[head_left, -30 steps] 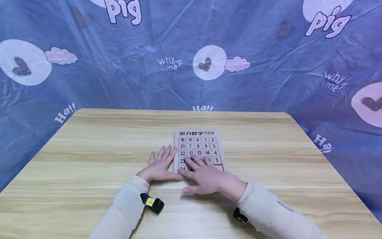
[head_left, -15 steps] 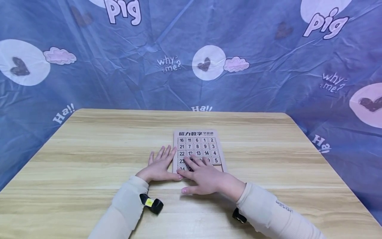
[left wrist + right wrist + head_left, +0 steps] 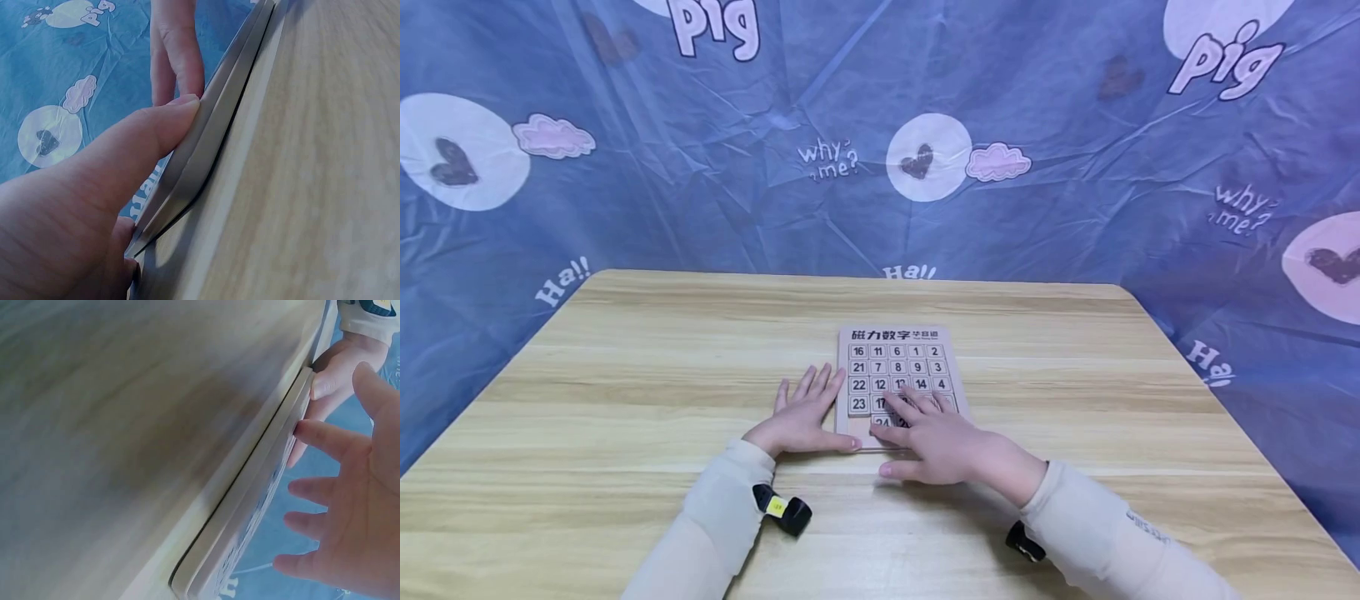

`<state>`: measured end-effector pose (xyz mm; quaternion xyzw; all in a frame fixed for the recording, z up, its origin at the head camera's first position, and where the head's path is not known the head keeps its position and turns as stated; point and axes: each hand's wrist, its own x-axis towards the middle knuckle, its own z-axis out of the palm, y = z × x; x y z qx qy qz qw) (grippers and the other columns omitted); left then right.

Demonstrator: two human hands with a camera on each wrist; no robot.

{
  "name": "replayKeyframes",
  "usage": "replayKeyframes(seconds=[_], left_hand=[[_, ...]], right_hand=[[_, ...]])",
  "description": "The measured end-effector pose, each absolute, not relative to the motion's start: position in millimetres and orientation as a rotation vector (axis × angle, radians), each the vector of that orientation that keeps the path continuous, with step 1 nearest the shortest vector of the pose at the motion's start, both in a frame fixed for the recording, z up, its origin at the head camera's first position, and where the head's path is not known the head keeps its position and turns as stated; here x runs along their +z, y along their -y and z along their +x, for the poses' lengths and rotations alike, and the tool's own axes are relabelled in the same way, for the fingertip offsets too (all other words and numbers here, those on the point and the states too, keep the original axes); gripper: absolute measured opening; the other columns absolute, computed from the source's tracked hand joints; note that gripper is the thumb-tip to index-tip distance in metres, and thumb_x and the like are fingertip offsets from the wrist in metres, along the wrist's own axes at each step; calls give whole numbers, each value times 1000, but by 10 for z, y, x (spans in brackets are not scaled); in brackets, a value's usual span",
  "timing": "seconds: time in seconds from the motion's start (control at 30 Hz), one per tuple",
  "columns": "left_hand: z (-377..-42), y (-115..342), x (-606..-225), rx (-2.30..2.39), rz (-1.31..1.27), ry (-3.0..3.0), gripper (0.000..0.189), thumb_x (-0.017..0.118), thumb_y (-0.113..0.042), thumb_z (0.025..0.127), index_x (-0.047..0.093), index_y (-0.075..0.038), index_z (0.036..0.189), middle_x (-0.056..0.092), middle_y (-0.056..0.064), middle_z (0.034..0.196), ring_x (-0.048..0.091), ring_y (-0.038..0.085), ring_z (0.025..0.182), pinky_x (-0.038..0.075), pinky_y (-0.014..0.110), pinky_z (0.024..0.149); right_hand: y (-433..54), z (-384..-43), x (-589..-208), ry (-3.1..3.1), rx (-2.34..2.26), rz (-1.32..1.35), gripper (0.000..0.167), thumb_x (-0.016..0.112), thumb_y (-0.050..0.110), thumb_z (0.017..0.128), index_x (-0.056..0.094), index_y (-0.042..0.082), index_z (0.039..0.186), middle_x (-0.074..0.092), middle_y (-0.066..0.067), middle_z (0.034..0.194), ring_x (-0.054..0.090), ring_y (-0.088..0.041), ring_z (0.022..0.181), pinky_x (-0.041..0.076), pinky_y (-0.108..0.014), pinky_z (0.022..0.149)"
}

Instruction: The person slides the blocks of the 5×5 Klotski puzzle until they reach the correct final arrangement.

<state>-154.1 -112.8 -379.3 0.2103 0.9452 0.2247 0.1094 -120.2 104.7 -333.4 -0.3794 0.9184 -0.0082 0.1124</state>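
Observation:
A number slide puzzle board (image 3: 891, 335) lies flat on the table, its numbered tiles in rows. The left hand (image 3: 801, 422) is spread beside its left edge, fingers straight, and the thumb rests on the near left corner, as the left wrist view shows on the board's rim (image 3: 206, 131). Over the lower right tiles lies the right hand (image 3: 936, 446), fingers extended and apart. Its index fingertip touches the tile marked 24 (image 3: 882, 422) in the bottom row. An open slot shows at the bottom left, under tile 23 (image 3: 859, 404). The right hand hides several lower tiles.
The wooden table (image 3: 662, 375) spreads around the board on all sides. Behind it hangs a blue printed cloth (image 3: 737, 208). Black wrist cameras sit on the left sleeve (image 3: 793, 517) and the right sleeve (image 3: 1025, 542).
The right hand has shifted right, and the bottom-row tiles have slid right with it. The open slot has gone from the bottom right to the bottom left. The left hand has stayed in place.

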Motion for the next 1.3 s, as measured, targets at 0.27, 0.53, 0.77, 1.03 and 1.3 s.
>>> replayKeyframes(seconds=[0.27,0.53,0.77,1.03,1.3], left_hand=[[-1540,1126,-3796,667,622,-2773,106,58,-65,63,6,-13,140,-1,12,142,-8,28,127,-13,52,93],[-1527,1099,-3816,651,637,-2769,106,59,-64,63,8,-11,139,0,13,142,-7,30,127,-11,54,94],[-1525,1093,-3808,652,623,-2758,105,58,-64,63,7,-12,140,-1,11,142,-9,28,127,-13,53,94],[-1541,1111,-3778,655,632,-2762,105,57,-65,64,7,-12,139,-2,12,142,-9,28,127,-13,53,93],[-1548,1117,-3814,641,630,-2782,106,57,-66,63,8,-12,139,0,12,142,-7,29,127,-12,53,94]], right_hand=[[-1066,-1371,-3325,-2693,-134,-1068,60,33,58,84,38,23,132,12,-15,141,7,-37,126,9,-60,92],[-902,-1778,-3397,-2750,-146,-818,65,33,59,83,25,24,137,8,-16,141,3,-38,125,7,-57,95],[-760,-2004,-3440,-2777,-104,-682,66,30,63,81,22,28,137,3,-15,142,0,-36,126,5,-57,95],[-773,-1934,-3442,-2775,-42,-741,64,29,63,81,24,30,136,5,-11,142,1,-36,126,6,-57,95],[-829,-1802,-3433,-2747,-88,-831,64,30,62,82,26,28,136,4,-11,142,1,-34,126,5,-57,95]])
